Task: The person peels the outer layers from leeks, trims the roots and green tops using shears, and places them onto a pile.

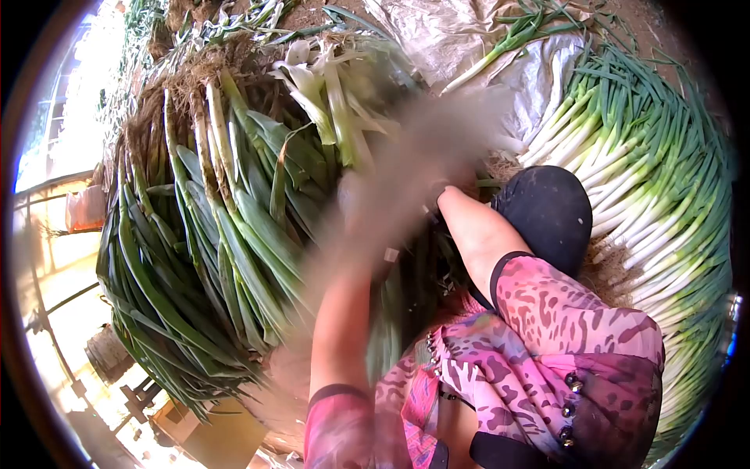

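Note:
My left hand [357, 215] is smeared by motion in front of the pile of unpeeled green onions [262, 199], which have long dark leaves and dirty roots. My right hand [441, 202] is close by, above my dark knee, and is also blurred. A wide grey-brown smear [437, 141] crosses both hands and hides the fingers; I cannot make out what it is or whether anything is held. Beyond the left hand, pale stripped leaves [324, 94] lie on top of the pile.
On the right, cleaned green onions [625, 187] with white stems lie in a long curved row. A pale plastic sheet [539, 78] covers the ground ahead, with a single green onion [488, 61] on it. My dark-clad knee [547, 211] is between the pile and the row. A cardboard box [211, 430] stands at lower left.

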Available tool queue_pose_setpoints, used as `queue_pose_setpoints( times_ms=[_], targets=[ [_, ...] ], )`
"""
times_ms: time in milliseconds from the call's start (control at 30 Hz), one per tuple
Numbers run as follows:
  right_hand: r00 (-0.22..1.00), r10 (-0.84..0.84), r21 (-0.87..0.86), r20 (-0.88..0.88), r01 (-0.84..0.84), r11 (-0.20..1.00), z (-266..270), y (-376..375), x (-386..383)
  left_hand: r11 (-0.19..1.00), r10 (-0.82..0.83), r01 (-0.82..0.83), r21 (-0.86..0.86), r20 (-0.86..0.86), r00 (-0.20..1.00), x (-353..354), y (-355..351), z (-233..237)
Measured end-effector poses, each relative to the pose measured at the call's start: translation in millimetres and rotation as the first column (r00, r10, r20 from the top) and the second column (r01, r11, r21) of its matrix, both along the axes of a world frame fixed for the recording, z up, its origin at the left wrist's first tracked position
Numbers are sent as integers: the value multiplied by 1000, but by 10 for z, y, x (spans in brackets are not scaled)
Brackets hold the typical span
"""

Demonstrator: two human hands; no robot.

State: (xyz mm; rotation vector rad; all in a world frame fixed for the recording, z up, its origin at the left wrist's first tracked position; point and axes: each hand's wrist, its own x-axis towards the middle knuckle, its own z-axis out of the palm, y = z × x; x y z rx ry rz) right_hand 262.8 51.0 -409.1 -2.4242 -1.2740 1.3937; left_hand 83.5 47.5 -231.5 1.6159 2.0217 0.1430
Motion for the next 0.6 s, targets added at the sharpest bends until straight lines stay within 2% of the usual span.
queue_pose_setpoints(
  times_ms=[33,100,267,333,400,467,500,533,600],
  targets=[
    [1000,-16,-16,17,16,1000,-80,-22,-56,1000,-3,3,-6,-40,999,-60,51,-161],
    [998,-49,-35,47,50,998,-246,-22,-124,999,5,-5,-49,-5,1000,57,72,125],
    [988,-122,-69,96,129,989,-401,-31,-242,993,10,-4,-117,53,999,210,102,426],
    [984,-156,-56,91,162,985,-395,24,-258,980,98,-66,-189,163,982,165,140,391],
    [978,-195,-36,74,198,980,-366,53,-265,972,177,-109,-208,343,923,48,150,281],
    [969,-243,2,51,244,970,-306,110,-256,975,218,-139,-176,593,776,-110,154,142],
    [961,-276,22,34,275,961,-259,125,-258,976,213,-146,-159,605,767,-146,171,111],
    [949,-315,42,18,314,949,-202,153,-249,961,276,-188,-204,642,715,-171,152,94],
    [910,-413,98,-42,415,905,3,229,-196,919,394,-260,-296,705,590,-87,149,382]
  ],
)
